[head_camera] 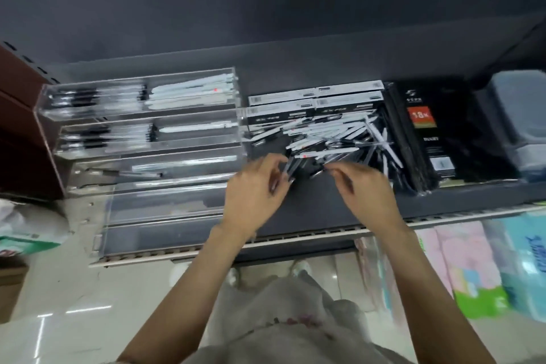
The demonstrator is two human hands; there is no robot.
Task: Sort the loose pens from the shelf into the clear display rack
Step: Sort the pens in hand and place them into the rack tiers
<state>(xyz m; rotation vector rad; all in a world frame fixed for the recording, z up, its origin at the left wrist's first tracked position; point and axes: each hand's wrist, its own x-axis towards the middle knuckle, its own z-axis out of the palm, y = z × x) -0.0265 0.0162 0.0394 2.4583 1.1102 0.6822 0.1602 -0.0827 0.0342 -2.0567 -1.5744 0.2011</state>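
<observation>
Pens (325, 136) heaped loose on shelf (310, 207), rack (141, 133) at nine o'clock, partly filled. Left hand (254, 189) pinching a few pens at heap's near edge; right hand (363, 186) fingers curled on one, likely gathering a bundle for transfer.

Bare forearms, no sleeves; pale garment (295, 331) with faint reddish print.

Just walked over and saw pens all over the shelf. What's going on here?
A person is sorting a loose pile of pens on the dark shelf into the clear display rack beside it. Both hands are at the near edge of the pile: the left hand pinches a few pens, and the right hand pinches one. The rack's far compartments already hold pens; the nearest look empty.
</observation>
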